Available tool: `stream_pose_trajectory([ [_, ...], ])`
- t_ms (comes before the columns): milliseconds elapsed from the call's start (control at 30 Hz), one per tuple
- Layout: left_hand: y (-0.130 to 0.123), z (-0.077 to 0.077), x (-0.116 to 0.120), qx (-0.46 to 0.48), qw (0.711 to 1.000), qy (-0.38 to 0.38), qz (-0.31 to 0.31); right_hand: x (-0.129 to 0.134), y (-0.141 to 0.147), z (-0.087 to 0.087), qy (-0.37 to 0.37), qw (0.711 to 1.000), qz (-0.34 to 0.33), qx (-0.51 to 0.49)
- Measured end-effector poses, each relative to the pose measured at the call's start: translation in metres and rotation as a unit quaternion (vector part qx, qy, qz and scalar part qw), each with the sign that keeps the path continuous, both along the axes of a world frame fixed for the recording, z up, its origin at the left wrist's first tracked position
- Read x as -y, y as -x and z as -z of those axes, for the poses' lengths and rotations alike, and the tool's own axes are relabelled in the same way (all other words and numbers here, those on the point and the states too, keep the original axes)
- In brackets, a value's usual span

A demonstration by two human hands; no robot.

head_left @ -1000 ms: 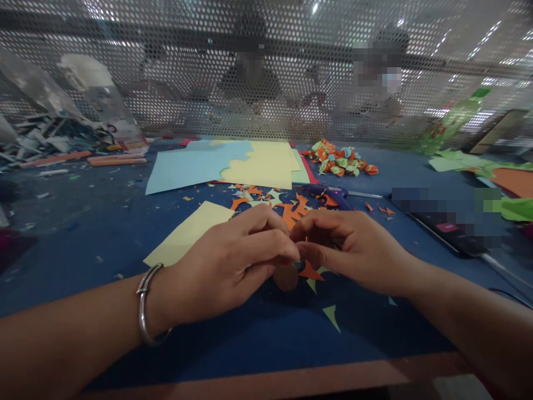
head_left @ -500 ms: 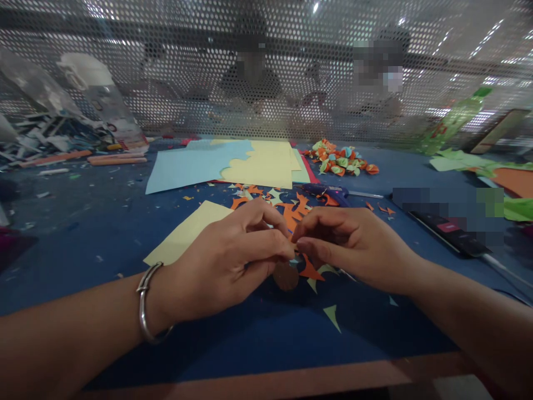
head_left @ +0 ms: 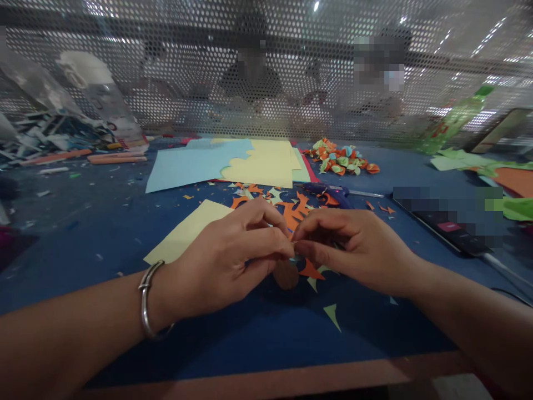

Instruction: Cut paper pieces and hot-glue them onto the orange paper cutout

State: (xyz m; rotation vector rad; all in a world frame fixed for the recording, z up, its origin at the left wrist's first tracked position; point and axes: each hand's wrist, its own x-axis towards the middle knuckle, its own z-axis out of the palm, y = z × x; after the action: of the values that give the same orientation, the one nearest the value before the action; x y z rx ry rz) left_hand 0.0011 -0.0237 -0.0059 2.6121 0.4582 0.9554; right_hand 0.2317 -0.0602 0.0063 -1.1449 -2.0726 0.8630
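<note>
Meeting almost tip to tip above the blue table (head_left: 250,350), the left hand (head_left: 237,255) and right hand (head_left: 353,247) curl inward, each thumb near its fingers; the fingertips hide whatever they may pinch, so I cannot tell. A brown disc (head_left: 286,275) shows just below the left fingertips, beside orange scraps (head_left: 310,270). Beyond the right hand lie a purple tool (head_left: 333,192) and a paper pile (head_left: 343,161).

i face a grey screen (head_left: 179,72) full of small holes along the far side of my blue table (head_left: 258,344). the table's near edge (head_left: 266,380) looks reddish, and white lights (head_left: 487,40) shine through the screen.
</note>
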Motion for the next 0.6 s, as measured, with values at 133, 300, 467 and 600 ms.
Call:
stream_pose_trajectory([
  [133,-0.0017,0.0004,-0.0013,0.009,1.000,0.016,-0.010,0.0004,-0.0002,0.0003,-0.038,0.999,0.010,0.018],
  [300,-0.0030,-0.0014,-0.0004,0.010,0.996,0.082,-0.030,0.0020,0.0006,-0.0006,-0.057,0.998,0.010,0.021],
  [467,-0.0035,-0.0012,0.0005,0.028,0.983,0.181,-0.029,0.0023,0.0003,-0.0008,-0.059,0.998,0.011,0.021],
  [600,-0.0060,0.0002,0.0015,0.038,0.956,0.288,-0.030,0.0030,0.0002,-0.0014,-0.053,0.998,0.012,0.022],
])
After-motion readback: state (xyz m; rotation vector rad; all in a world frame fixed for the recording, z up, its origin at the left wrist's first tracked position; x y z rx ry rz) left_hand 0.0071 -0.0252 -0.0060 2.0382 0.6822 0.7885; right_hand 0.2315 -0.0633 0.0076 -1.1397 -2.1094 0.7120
